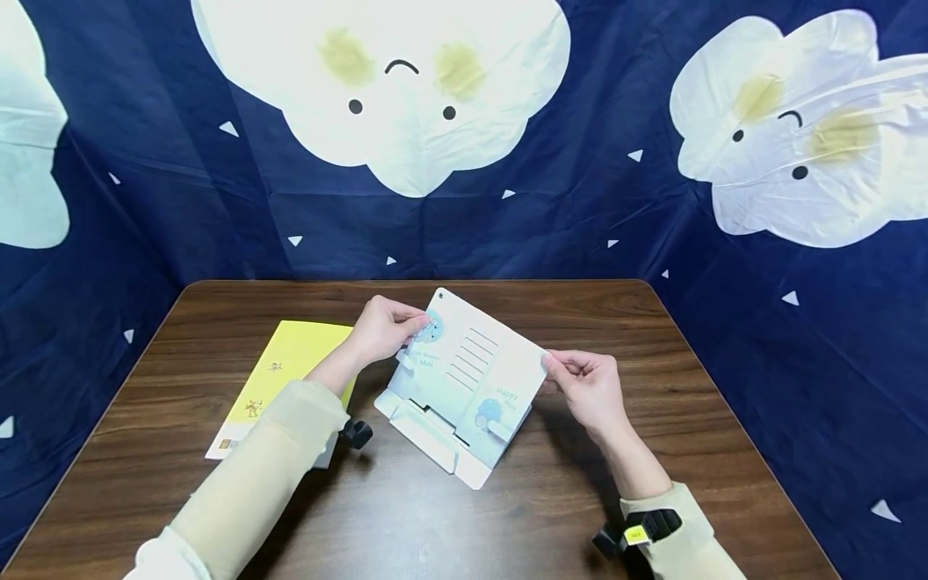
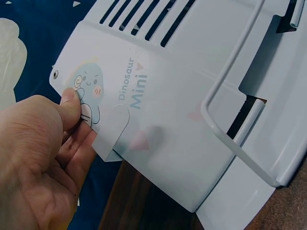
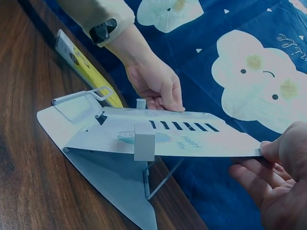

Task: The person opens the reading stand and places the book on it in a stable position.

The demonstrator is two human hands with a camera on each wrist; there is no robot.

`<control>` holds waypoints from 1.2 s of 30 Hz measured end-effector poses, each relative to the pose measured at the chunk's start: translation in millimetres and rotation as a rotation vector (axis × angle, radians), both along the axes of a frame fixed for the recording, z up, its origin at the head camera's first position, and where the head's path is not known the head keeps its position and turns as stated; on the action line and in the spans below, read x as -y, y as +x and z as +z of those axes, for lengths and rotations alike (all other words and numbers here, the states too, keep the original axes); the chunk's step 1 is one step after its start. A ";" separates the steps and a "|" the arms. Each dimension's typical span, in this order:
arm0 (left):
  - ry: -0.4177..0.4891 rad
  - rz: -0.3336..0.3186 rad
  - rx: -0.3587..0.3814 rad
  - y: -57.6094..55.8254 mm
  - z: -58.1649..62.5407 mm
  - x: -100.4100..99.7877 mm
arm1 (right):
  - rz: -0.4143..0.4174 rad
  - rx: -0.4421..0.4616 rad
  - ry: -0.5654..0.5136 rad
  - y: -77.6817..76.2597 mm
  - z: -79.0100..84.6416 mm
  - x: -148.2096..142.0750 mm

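A pale folding book stand (image 1: 464, 379) with cartoon dinosaurs and a row of slots stands tilted back at mid-table. Its base and a wire prop (image 3: 165, 178) show beneath the raised panel in the right wrist view. My left hand (image 1: 387, 326) pinches the panel's left edge by the dinosaur print, thumb on the front, just above a side page clip (image 2: 113, 134). My right hand (image 1: 589, 389) pinches the panel's right upper corner between thumb and fingers. At the panel's lower end lies a wire page holder (image 2: 225, 120).
A yellow book (image 1: 304, 358) lies left of the stand, partly under my left forearm. The brown wooden table (image 1: 449, 532) meets a dark blue cloth (image 1: 449, 225) with white clouds behind it. Each wrist wears a black camera (image 1: 357, 433).
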State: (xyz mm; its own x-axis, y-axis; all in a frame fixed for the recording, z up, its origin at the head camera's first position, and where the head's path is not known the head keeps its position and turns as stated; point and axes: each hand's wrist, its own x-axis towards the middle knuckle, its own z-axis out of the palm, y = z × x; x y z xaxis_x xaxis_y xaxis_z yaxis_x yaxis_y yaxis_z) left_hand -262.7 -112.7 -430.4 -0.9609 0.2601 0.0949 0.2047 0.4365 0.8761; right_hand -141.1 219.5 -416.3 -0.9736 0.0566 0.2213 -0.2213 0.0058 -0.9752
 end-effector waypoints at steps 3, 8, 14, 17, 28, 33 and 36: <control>0.001 0.005 0.005 1.1 -0.5 0.1 | -0.013 0.003 0.009 -2.2 -0.2 -0.4; -0.010 0.009 -0.011 4.3 -1.3 1.9 | -0.028 0.002 0.027 -6.5 -0.1 -0.9; -0.009 0.012 -0.025 7.7 -1.0 2.8 | -0.033 -0.007 0.024 -11.4 0.8 -2.3; -0.002 0.016 -0.018 9.8 -0.3 3.6 | -0.032 0.003 0.026 -13.3 0.5 -2.9; 0.027 0.026 0.001 16.4 -3.7 7.7 | -0.050 0.036 0.061 -21.5 0.3 -4.5; 0.041 0.023 0.006 19.2 -3.4 9.2 | -0.054 0.056 0.067 -25.3 0.8 -5.0; 0.047 0.027 0.006 20.8 -3.3 9.9 | -0.053 0.050 0.065 -27.4 1.0 -5.0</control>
State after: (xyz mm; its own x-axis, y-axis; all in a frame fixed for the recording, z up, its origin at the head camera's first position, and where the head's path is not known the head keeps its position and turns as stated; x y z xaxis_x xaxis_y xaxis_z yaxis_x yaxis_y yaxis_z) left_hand -241.9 -122.6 -433.7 -0.9680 0.2299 0.1004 0.1881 0.4004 0.8968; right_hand -168.5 224.5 -415.2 -0.9796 0.0950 0.1772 -0.1698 0.0802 -0.9822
